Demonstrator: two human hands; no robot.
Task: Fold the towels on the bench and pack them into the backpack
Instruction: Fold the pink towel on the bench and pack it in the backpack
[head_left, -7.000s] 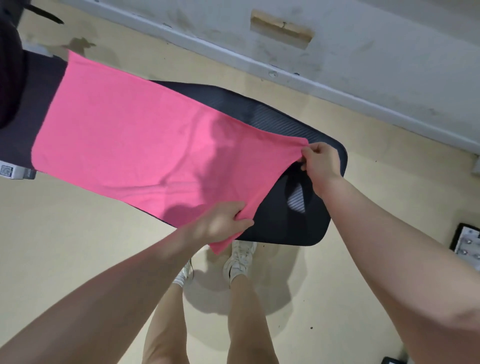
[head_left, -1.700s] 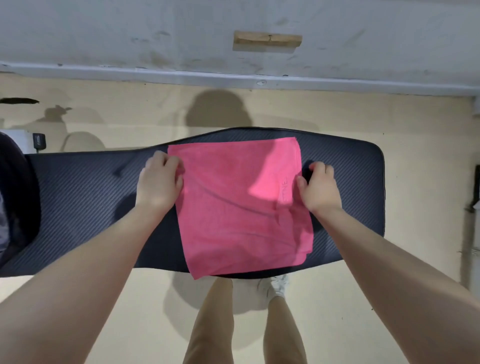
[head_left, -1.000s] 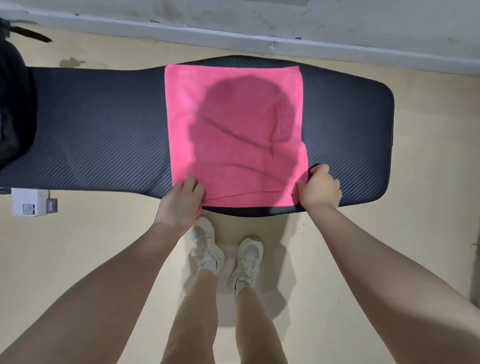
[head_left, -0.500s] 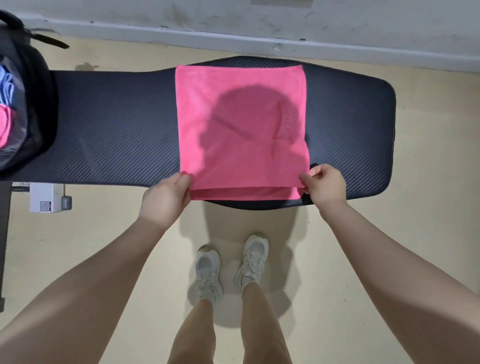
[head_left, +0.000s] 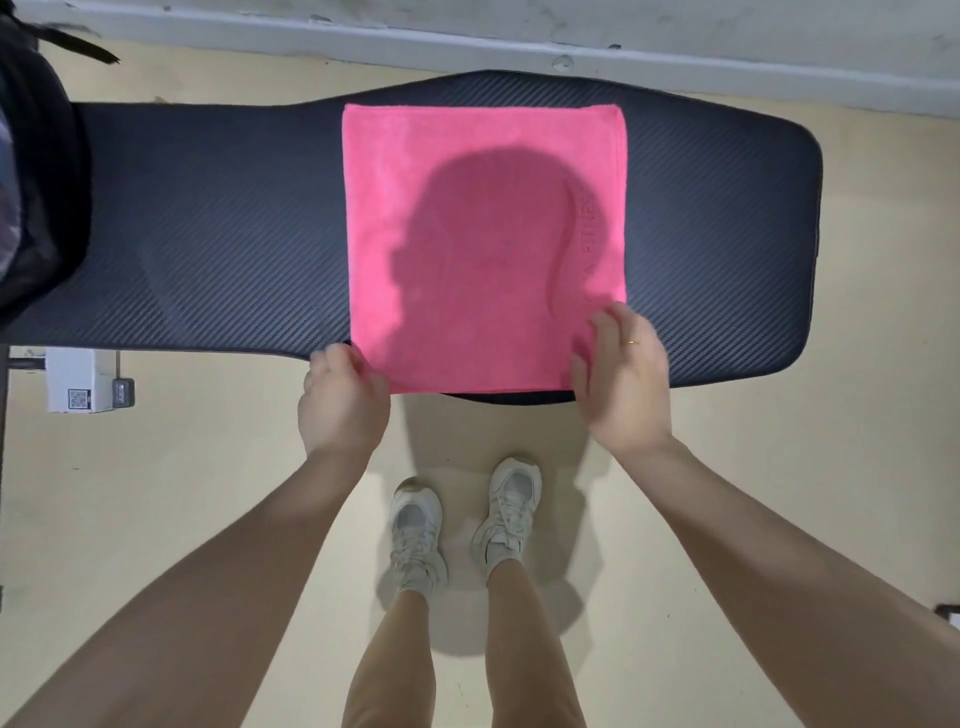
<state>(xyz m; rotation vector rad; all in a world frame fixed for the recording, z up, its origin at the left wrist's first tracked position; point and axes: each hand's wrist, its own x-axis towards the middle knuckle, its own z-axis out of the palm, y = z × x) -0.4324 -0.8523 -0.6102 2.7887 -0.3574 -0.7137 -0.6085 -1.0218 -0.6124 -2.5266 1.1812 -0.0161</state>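
Head view, looking down past both hands: one view only.
Towel: pink towel (head_left: 485, 244) lies folded to a near-square, flat across the bench (head_left: 208, 234); its near edge runs between the two hands and reaches the bench's near rim, its far edge stops just short of the far rim.
Left hand: left hand (head_left: 343, 400) sits at the towel's near-left corner, fingers curled onto that corner; whether they pinch the cloth or only rest on it cannot be told.
Right hand: right hand (head_left: 623, 379) is spread with fingers straight and apart, over the near-right corner and right edge, thumb near the hem; a ring shows on one finger; contact with the cloth is unclear because of blur.
Backpack: dark backpack (head_left: 36, 171) stands on the bench end, well to the left of the left hand, cut off by the frame edge.
Open room, left: bare bench surface stretches from the left hand to the backpack.
Open room, right: a shorter bare stretch runs from the right hand to the bench's rounded end.
Below the hands: pale floor (head_left: 182, 467) and two white shoes (head_left: 415, 535) between the forearms.
Beyond the towel: wall base (head_left: 727, 57) just past the bench.
Under the bench, left: small white box (head_left: 78, 379).
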